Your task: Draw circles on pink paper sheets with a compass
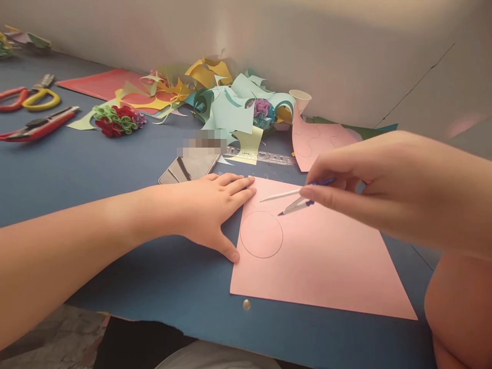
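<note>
A pink sheet of paper [326, 261] lies near the table's front edge, with a circle [262, 234] drawn at its left side. Fingers spread, my left hand [215, 205] rests with its fingertips and thumb on the sheet's left edge. Above the upper part of the sheet, my right hand [369, 189] pinches a white and blue compass [294, 205] between thumb and fingers. The compass legs point left, a little above and right of the circle.
A phone [190, 166] lies behind my left hand, beside a clear ruler [277, 157]. Paper scraps [230, 110] are heaped by the wall. A curled paper flower cluster [119, 120], red pliers [38, 125] and yellow-handled scissors [41, 99] are at the left.
</note>
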### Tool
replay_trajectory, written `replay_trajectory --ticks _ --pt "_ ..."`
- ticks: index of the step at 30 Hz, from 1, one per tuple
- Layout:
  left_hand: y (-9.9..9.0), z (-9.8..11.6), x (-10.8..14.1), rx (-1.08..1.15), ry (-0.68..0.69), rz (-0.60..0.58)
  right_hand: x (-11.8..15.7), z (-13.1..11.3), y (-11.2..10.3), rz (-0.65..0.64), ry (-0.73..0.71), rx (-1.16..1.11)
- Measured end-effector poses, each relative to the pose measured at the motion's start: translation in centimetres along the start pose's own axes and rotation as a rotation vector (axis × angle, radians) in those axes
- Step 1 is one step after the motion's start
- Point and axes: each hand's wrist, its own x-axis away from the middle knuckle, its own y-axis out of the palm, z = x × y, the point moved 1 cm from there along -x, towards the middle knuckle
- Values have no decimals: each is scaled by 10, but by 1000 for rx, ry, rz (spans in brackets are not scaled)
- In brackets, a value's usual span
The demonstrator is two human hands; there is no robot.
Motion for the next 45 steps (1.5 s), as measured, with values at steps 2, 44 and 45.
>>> replay_trajectory --ticks 2,44,45 --pt "1 -1 0 15 -1 3 1 14 -6 -18 79 -49" --pt "4 -7 1 -6 -54 36 19 95 45 38 249 -402" --pt "3 -7 0 -7 -57 25 19 95 45 38 254 -409"
